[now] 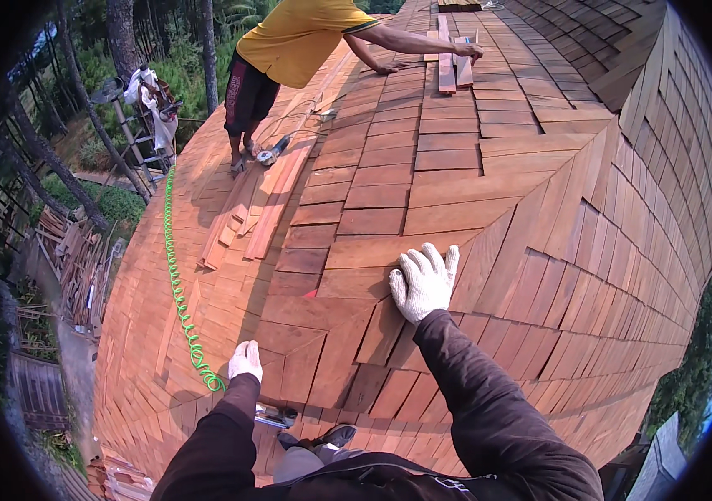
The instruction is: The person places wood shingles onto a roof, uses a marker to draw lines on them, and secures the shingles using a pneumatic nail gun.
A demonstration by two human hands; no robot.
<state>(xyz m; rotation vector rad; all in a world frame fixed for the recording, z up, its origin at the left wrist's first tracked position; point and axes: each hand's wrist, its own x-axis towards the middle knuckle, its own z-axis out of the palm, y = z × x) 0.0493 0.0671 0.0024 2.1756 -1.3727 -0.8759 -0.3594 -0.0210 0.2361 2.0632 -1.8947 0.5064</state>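
Observation:
My right hand point(425, 282), in a white knit glove, lies with spread fingers on the wooden shingles point(364, 255) beside the roof's hip line. Nothing is in it. My left hand point(245, 361), gloved the same way, is lower and to the left at the edge of the raised shingle slope, its fingers extended and apparently empty. Under my left forearm, partly hidden, a silver and black tool point(277, 415) rests near my shoes point(335, 436). A coiled green air hose point(176, 284) runs down the lower roof and ends close to that tool.
A person in a yellow shirt point(297, 42) leans over the slope, one hand at some boards point(446, 63). Behind them lie an angle grinder point(273, 150) and loose planks point(277, 196). A ladder point(132, 134) stands at the left roof edge, above a drop to scrap wood point(80, 267).

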